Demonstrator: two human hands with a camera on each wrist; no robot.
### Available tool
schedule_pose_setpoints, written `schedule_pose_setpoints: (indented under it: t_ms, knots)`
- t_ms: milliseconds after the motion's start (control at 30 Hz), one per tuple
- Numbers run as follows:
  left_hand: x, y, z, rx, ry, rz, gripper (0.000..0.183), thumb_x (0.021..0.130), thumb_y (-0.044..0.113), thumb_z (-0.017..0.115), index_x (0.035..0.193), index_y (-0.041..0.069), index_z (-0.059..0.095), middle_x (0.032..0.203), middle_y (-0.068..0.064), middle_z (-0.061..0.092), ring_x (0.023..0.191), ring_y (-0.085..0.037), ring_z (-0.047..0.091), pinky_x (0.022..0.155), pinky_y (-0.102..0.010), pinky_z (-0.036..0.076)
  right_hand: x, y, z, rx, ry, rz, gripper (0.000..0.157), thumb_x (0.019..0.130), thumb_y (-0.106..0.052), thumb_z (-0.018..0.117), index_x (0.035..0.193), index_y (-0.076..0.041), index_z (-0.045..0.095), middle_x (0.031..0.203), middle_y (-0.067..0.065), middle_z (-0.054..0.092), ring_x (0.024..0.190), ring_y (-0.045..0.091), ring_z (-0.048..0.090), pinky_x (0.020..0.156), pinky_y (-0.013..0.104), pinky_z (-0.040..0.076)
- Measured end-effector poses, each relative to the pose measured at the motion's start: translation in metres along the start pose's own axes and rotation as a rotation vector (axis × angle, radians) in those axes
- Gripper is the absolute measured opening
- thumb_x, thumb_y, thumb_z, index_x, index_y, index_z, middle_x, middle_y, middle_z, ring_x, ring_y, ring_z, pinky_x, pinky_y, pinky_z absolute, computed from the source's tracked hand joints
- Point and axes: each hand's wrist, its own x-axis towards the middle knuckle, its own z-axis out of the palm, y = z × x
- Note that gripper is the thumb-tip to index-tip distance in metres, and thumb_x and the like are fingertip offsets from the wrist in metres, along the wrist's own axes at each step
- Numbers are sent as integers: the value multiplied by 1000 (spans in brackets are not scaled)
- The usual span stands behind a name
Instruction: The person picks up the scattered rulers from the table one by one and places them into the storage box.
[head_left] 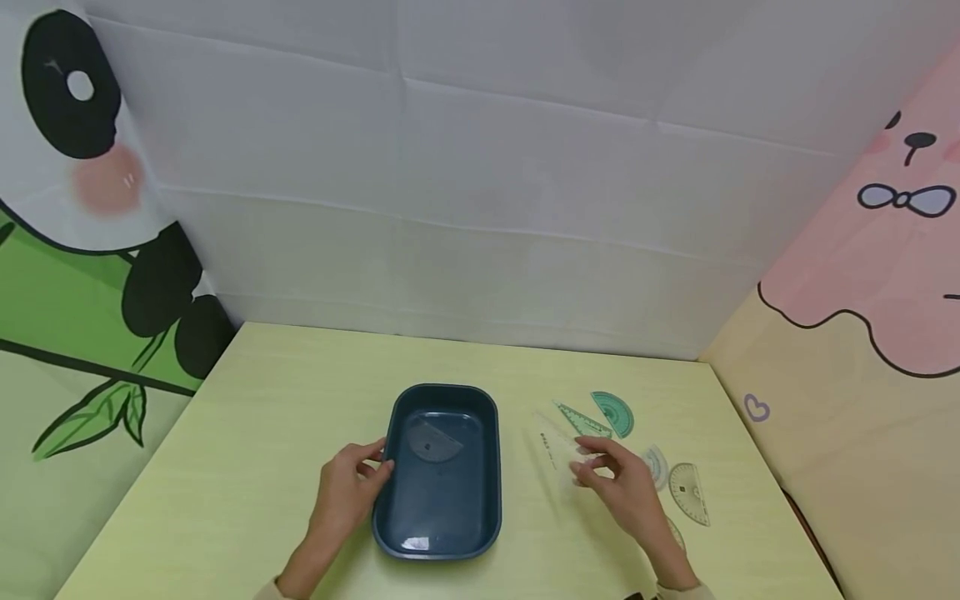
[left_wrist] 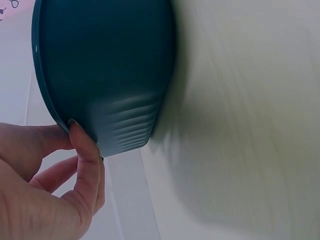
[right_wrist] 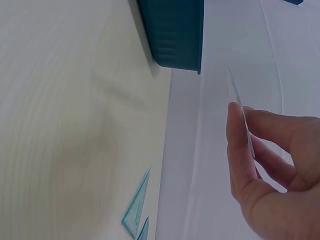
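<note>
A dark blue plastic tub stands on the table, with a clear protractor lying inside it. My left hand pinches its left rim between thumb and fingers; the left wrist view shows the ribbed outer wall beside the fingers. To the right of the tub, my right hand pinches a clear set square above the table. That set square appears nearly edge-on in the right wrist view, between thumb and fingers.
Beyond the right hand lie a green set square and a green protractor. Clear protractors, one of them farthest right, lie around that hand, some partly hidden by it. A white cloth wall rises behind the pale yellow table.
</note>
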Motion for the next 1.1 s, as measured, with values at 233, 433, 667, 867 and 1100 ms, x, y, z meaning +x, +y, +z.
schedule_pose_setpoints:
  t_ms: [233,433,667,867,1100]
  knots:
    - [-2,4,3,-6,8,2,34,83,-4,78,116,-9,73,91,-13,72,70,-20,66,59,-24,51,5,-10,7,5,-29,20,33,86,4,77,118,6,70,111,20,68,81,13,70,68,33,61]
    - [-4,5,5,-6,-3,-4,34,83,-4,78,117,-8,73,91,-12,71,70,-20,66,59,-24,51,9,-18,16,45,-73,59,34,87,4,77,120,2,70,113,25,64,84,15,69,70,33,61]
    - [-5,7,9,-12,-2,-5,34,83,-4,78,117,-8,73,91,-12,71,70,-19,66,59,-24,51,12,-28,29,13,-108,84,35,86,1,79,120,-1,72,110,23,65,82,23,71,70,31,60]
    - [-4,6,13,-18,-3,-15,34,83,-4,78,117,-8,73,91,-12,71,69,-17,64,58,-24,50,14,-32,39,-28,-157,61,37,86,-4,80,122,-2,71,111,21,66,81,25,73,71,29,59]
    - [-4,7,16,-2,-3,-14,35,83,-3,77,117,-7,73,90,-11,71,69,-17,64,58,-24,50,15,-34,51,-83,-190,41,34,87,-8,81,121,-6,72,110,15,69,83,23,72,69,26,58]
